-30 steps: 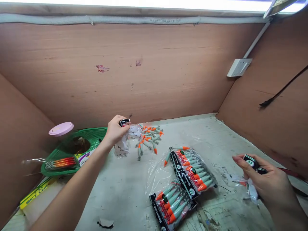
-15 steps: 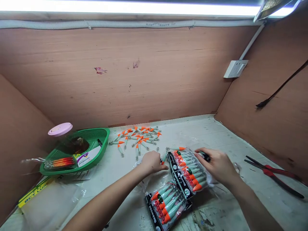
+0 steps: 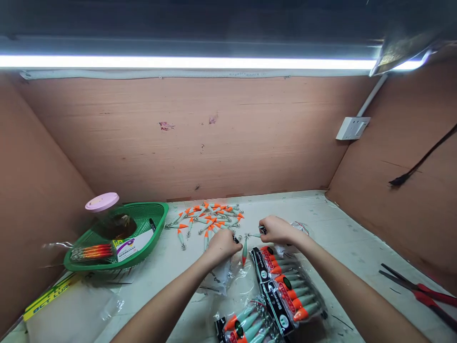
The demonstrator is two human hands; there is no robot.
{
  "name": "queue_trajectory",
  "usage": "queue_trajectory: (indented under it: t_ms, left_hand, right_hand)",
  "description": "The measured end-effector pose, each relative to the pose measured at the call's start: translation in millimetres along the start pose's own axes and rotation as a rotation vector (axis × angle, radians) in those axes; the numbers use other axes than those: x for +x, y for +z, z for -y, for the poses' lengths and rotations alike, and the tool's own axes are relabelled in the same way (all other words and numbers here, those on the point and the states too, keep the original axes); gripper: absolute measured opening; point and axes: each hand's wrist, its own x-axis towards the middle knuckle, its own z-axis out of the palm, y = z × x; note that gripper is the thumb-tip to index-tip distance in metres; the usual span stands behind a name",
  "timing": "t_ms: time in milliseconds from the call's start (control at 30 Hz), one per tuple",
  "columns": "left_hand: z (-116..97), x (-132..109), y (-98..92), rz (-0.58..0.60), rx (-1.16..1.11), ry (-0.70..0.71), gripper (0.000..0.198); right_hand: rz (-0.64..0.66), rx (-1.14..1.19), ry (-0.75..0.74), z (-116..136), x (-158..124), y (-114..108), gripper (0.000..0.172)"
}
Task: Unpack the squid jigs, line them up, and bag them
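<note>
Frame ctr: left hand [image 3: 222, 245] clenched on clear bag [image 3: 218, 281]; right hand [image 3: 277, 230] pinching black card [image 3: 263, 230]; loose lures [image 3: 207, 219] just above, on worktop [image 3: 335, 228].

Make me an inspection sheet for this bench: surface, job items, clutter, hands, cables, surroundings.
Surface: pale table, scuffed and stained.
Job's things: loose lures heaped at the back; lure packs in front; clear bag beside them.
Clutter: green basket with a pink-lidded jar; red pliers at right.
Hands: left hand closed on the clear bag; right hand pinching one lure.
Cables: black cable on the right wall.
Surroundings: brown board walls, strip light, wall socket.
</note>
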Motion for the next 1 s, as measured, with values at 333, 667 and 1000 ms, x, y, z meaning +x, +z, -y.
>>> queue_trajectory:
  t_ms: [333,667,1000]
  left_hand:
    - [6.6,-3.6,7.9,0.014,0.057,-0.155,0.024]
    - [13.9,7.8,-38.4,-0.078,0.072,-0.143,0.029]
    - [44.8,-131.5,7.8,0.297,-0.126,0.090,0.049]
  right_hand:
    - [-0.106,0.071,0.218,40.6,83.3,-14.9,0.026]
    - [-0.263,0.108,0.178,24.7,-60.5,-12.8,0.023]
    - [-0.432,0.470,-0.038,47.4,-187.3,80.9,0.020]
